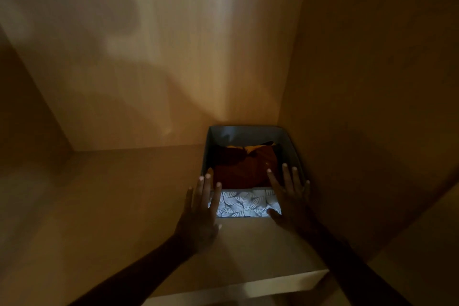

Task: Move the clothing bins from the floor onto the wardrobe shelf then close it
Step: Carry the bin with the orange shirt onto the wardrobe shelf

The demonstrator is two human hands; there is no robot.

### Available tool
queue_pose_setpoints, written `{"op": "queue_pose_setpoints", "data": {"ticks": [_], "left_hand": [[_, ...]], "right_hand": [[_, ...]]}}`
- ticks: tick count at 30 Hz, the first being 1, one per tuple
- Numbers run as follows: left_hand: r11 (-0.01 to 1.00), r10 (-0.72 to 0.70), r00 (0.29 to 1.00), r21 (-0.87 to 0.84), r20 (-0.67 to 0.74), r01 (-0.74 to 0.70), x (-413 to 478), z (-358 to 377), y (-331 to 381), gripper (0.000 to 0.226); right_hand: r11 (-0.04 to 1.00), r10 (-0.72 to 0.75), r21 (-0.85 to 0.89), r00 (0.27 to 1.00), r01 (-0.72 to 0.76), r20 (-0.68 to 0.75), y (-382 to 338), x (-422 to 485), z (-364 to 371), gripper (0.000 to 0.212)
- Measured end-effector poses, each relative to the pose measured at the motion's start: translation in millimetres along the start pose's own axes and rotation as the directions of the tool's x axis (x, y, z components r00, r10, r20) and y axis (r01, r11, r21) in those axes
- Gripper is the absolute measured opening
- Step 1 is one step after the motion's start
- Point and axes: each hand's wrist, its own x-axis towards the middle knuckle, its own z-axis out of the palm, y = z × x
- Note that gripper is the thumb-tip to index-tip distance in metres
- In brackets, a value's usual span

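Observation:
A grey clothing bin (pixel 246 204) with a white leaf-patterned front stands on the wardrobe shelf (pixel 111 201), pushed into the back right corner. Dark red and yellow folded clothes (pixel 246 164) fill it. My left hand (pixel 201 208) is flat with fingers spread against the bin's front left corner. My right hand (pixel 290 196) is also spread, lying on the bin's front right edge. Neither hand grips anything.
The wardrobe's back wall (pixel 161 57) and right side wall (pixel 372 82) close in the bin. The shelf surface to the left of the bin is bare wood. The shelf's front edge (pixel 248 285) is lit at the bottom.

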Motion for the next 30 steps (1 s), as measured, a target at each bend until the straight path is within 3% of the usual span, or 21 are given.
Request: {"op": "queue_pose_setpoints", "data": {"ticks": [9, 19, 24, 27, 30], "left_hand": [[1.0, -0.004, 0.998, 0.009, 0.055, 0.004, 31, 2, 1, 0.122], [0.999, -0.037, 0.993, -0.024, 0.112, 0.039, 52, 1, -1, 0.126], [0.999, -0.026, 0.988, -0.04, 0.151, 0.032, 49, -11, 0, 0.122], [0.981, -0.038, 0.983, -0.179, 0.182, 0.071, 41, -19, 2, 0.106], [0.891, -0.095, 0.986, -0.431, 0.135, 0.145, 21, -27, 10, 0.091]], "right_hand": [[0.997, -0.058, 0.061, 0.996, 0.055, 0.063, 17, 49, 4, 0.104], [0.987, -0.123, 0.112, 0.992, 0.117, 0.042, 32, 74, 8, 0.124], [0.988, -0.122, 0.102, 0.991, 0.116, 0.052, 34, 68, 7, 0.12], [0.986, -0.059, 0.154, 0.998, 0.058, 0.003, 28, 54, 11, 0.117], [0.977, 0.003, 0.212, 0.997, 0.012, -0.073, 10, 31, 14, 0.114]]}}
